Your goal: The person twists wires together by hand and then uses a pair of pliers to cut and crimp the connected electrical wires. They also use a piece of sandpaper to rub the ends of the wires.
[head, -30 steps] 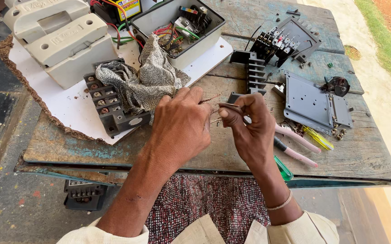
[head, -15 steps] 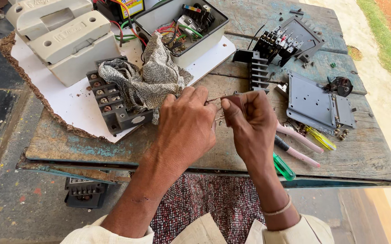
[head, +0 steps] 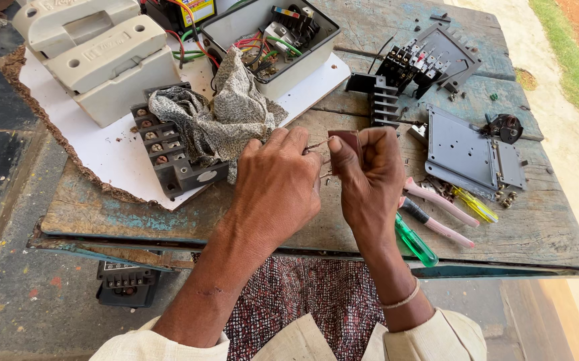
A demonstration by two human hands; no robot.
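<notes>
Both hands meet over the middle of a worn wooden table [head: 503, 234]. My left hand [head: 279, 184] pinches a small thin metal piece between thumb and forefinger; most of it is hidden by the fingers. My right hand [head: 370, 177] holds a small dark reddish-brown strip [head: 346, 140] upright against that piece. A crumpled grey cloth [head: 219, 117] lies just beyond my left hand, draped over a dark terminal block [head: 169, 157].
Cream switch housings [head: 99, 57] and an open grey box of wiring [head: 269, 37] sit at the back. Black contactor parts [head: 416, 67], a grey metal plate [head: 467, 150], pink-handled pliers [head: 436, 200] and green [head: 415, 242] and yellow [head: 475, 204] screwdrivers lie right. Another black block [head: 126, 284] rests on the ground.
Both hands have lifted slightly and drawn closer together. The right hand has turned the brown strip upright against the piece in the left hand.
</notes>
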